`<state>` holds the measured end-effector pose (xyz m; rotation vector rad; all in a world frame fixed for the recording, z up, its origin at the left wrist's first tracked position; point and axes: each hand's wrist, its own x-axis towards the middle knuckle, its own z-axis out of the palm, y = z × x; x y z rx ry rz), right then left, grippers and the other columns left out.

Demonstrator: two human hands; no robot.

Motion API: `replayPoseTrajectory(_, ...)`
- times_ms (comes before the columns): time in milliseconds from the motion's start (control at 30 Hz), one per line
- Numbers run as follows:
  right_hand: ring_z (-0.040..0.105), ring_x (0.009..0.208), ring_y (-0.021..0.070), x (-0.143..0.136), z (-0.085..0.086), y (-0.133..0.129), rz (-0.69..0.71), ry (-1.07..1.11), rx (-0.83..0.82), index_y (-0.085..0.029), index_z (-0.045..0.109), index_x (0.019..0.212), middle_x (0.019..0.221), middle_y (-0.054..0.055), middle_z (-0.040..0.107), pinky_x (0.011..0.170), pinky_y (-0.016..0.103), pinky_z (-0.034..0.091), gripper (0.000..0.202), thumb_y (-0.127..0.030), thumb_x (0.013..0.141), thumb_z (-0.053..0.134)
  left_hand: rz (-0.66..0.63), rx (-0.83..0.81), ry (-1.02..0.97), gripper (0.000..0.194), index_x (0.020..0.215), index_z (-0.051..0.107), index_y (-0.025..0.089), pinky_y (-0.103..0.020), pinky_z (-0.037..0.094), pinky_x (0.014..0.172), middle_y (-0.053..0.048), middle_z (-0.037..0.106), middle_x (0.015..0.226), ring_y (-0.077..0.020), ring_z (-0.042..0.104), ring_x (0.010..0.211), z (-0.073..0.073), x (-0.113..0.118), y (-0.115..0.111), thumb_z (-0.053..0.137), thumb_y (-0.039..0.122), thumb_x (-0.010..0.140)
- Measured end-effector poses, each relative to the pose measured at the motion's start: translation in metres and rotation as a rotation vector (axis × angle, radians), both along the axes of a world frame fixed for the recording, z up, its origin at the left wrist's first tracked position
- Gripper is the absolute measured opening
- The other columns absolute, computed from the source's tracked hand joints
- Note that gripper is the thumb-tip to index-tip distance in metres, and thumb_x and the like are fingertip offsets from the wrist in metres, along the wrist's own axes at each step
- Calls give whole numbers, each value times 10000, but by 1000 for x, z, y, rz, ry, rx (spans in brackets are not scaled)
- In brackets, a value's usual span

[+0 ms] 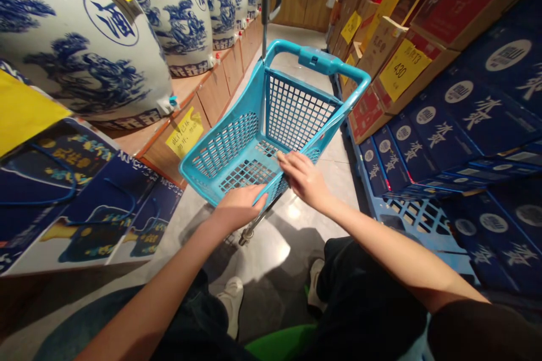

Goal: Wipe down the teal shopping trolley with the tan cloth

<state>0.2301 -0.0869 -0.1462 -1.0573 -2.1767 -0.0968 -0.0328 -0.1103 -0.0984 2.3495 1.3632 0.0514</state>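
A light-blue plastic shopping cart (224, 149) stands in front of me in the aisle, its basket bare inside and its lattice walls and floor showing. Its thick handle (315, 60) is at the far end, turned away from me. My left hand (240, 206) is closed over the near corner of the basket rim, with some fingers hidden inside. My right hand (302, 177) grips the right side rim a little farther along, fingers curled over the top. A wheel (245, 236) on a metal leg shows below the near corner.
Large blue-and-white porcelain jars (110, 62) line a wooden ledge on the left. Near them stand dark-blue gift bags (84, 203). Stacked blue boxes (440, 135) sit on a blue pallet (423, 242) at the right. A wooden counter (307, 3) closes the aisle's far end.
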Motion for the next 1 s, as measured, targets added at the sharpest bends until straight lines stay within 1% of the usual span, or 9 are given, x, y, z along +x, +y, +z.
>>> replayPoseTrajectory(133, 649, 1440, 261, 7, 7, 3, 45, -80, -1, -253, 730, 1422, 1434, 126, 767, 1213, 542, 598, 385, -180, 1111, 516, -7, 1, 18, 476, 1468, 735, 221, -400, 566, 1188, -103, 777, 1469, -297, 748, 1357, -3, -5, -2, 471, 324, 1085)
replayPoseTrajectory(267, 655, 1424, 286, 51, 25, 38, -183, 27, 43, -249, 784, 1311, 1404, 128, 779, 1252, 611, 549, 354, -171, 1101, 510, 17, -14, 58, 510, 1527, 699, 223, -411, 548, 1213, -104, 740, 1525, -301, 721, 1404, -4, -2, -4, 476, 317, 1078)
replayPoseTrajectory(333, 629, 1456, 293, 49, 24, 36, -228, 78, 55, -240, 784, 1298, 1408, 137, 774, 1269, 637, 521, 377, -128, 1076, 501, 24, -14, 65, 507, 1525, 702, 227, -415, 557, 1206, -102, 750, 1511, -304, 730, 1390, -3, 1, -5, 482, 308, 1076)
replayPoseTrajectory(400, 599, 1494, 293, 29, 15, 17, -156, 82, 49, -229, 766, 1328, 1419, 151, 765, 1267, 639, 520, 403, -96, 1052, 504, 22, -9, 67, 490, 1498, 723, 225, -424, 565, 1199, -105, 764, 1488, -311, 743, 1370, -2, 2, -6, 482, 302, 1077)
replayPoseTrajectory(500, 561, 1545, 272, -2, 1, -12, 98, -25, -2, -254, 699, 1451, 1512, 138, 720, 1240, 584, 563, 437, -131, 1065, 535, 5, -6, 62, 483, 1484, 732, 212, -423, 555, 1215, -115, 755, 1500, -309, 734, 1387, 1, 1, -8, 471, 298, 1087)
replayPoseTrajectory(567, 583, 1522, 264, 0, 1, -13, 155, -70, 4, -267, 706, 1439, 1477, 126, 742, 1217, 553, 588, 401, -158, 1083, 559, 0, -8, 63, 497, 1517, 710, 207, -407, 551, 1219, -115, 748, 1511, -298, 727, 1399, 2, 0, -9, 465, 296, 1093)
replayPoseTrajectory(767, 678, 1331, 292, 59, 27, 31, -225, 51, 177, -255, 813, 1157, 1336, 114, 790, 1137, 588, 617, 307, -163, 1086, 529, 14, -24, 94, 504, 1557, 684, 215, -442, 554, 1223, -115, 735, 1526, -319, 720, 1407, 4, 2, -10, 491, 278, 1096)
replayPoseTrajectory(867, 655, 1303, 301, 40, 24, 16, -199, 33, 172, -248, 806, 1204, 1366, 133, 767, 1093, 578, 629, 324, -136, 1064, 536, 23, -22, 75, 494, 1544, 697, 204, -438, 556, 1222, -121, 747, 1507, -325, 730, 1391, 4, 4, -10, 521, 270, 1087)
replayPoseTrajectory(1000, 616, 1351, 298, 0, 11, -19, 43, -65, 66, -261, 758, 1329, 1431, 140, 736, 1078, 553, 631, 363, -120, 1046, 580, -9, 21, 44, 475, 1505, 723, 188, -432, 581, 1190, -128, 768, 1473, -318, 756, 1353, 2, 1, -11, 501, 267, 1092)
